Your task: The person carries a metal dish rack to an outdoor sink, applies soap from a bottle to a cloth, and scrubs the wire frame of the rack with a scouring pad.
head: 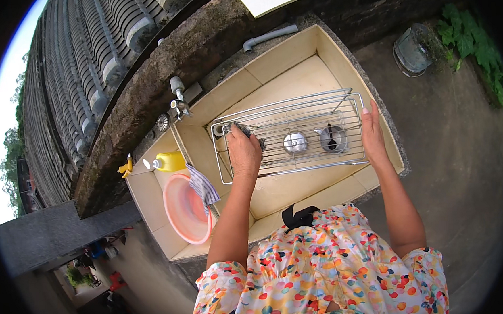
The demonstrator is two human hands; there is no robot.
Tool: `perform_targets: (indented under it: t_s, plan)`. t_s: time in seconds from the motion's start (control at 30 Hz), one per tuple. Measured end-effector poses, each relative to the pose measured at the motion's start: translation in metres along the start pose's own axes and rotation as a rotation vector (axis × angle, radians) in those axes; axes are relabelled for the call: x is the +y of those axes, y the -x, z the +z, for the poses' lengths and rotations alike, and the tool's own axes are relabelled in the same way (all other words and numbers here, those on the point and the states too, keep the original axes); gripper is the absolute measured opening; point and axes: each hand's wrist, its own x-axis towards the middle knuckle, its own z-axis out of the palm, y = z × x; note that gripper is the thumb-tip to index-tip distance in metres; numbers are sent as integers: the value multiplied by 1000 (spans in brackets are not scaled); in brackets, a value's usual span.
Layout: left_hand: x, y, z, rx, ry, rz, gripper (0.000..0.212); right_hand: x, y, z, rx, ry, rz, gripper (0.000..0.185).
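Note:
A wire rack [273, 155] of metal bars spans the large tiled sink basin [296, 188]. My left hand [244, 151] presses a dark steel-wool scrubber [244, 130] against the bars at the rack's left end. At the opposite end, my right hand [372, 132] grips the side frame, thumb on the near side. Through the bars I see a shiny round metal lid [295, 142] and a small metal pot [340, 142] with a dark-handled thing in it. Both sit below the rack, partly hidden by its wires.
Left of the divider, the smaller basin holds a pink plastic tub [172, 196] and a yellow bottle [170, 161]. A striped cloth [202, 186] hangs over the divider. A metal tap [180, 105] stands at the back edge, near a grey pipe elbow [270, 38]. A bucket [412, 51] stands at right.

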Motion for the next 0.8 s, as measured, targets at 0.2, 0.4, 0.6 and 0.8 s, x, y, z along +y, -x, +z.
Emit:
perform_targets:
  t_s: [0.2,0.4,0.6,0.8]
  plan:
    - [-22,-18,15,-40,-141,-121,20,-1,0,-1,-21,1,19,62]
    - [-22,-22,16,-50,-63,-24,15,-4,3,-1,-26,-76,21,59]
    - [39,3,28,-186,66,294,30,0,1,0,-22,-24,-11,59]
    - [-3,-14,8,-135,-182,155,24,5,0,-3,-12,3,2,59]
